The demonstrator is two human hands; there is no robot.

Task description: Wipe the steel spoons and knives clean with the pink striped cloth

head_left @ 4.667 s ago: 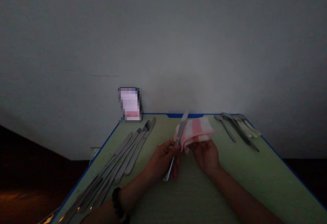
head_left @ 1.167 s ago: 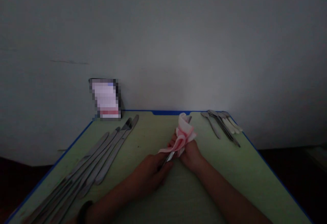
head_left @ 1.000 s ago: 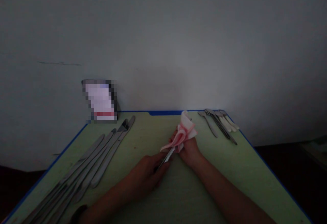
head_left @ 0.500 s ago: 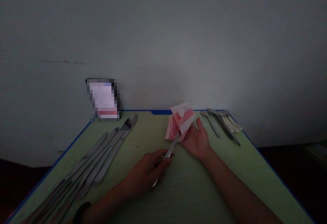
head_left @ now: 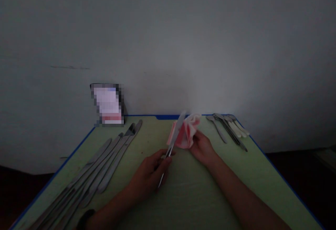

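My left hand (head_left: 156, 170) is closed around the handle of a metal table knife (head_left: 173, 137), whose blade points up and away from me. Bunched in my right hand (head_left: 203, 148) is a pink and white cloth (head_left: 188, 130); the fingers are partly hidden behind it. The bare blade lies in front of the cloth's left part, and I cannot tell whether they touch. Several more table knives (head_left: 112, 163) lie in a loose row to the left of my left hand. Beyond my right hand are several spoons (head_left: 217, 128) and other cutlery with white handles (head_left: 237, 128).
A green table (head_left: 199, 195) with a blue edge stands against a grey wall (head_left: 168, 41). At the back left, a device with a blurred screen (head_left: 107, 104) leans on the wall. The scene is dim.
The knife blade has come out of the cloth's folds and now shows in front of it. My right hand has turned and closed more on the cloth, which is more bunched.
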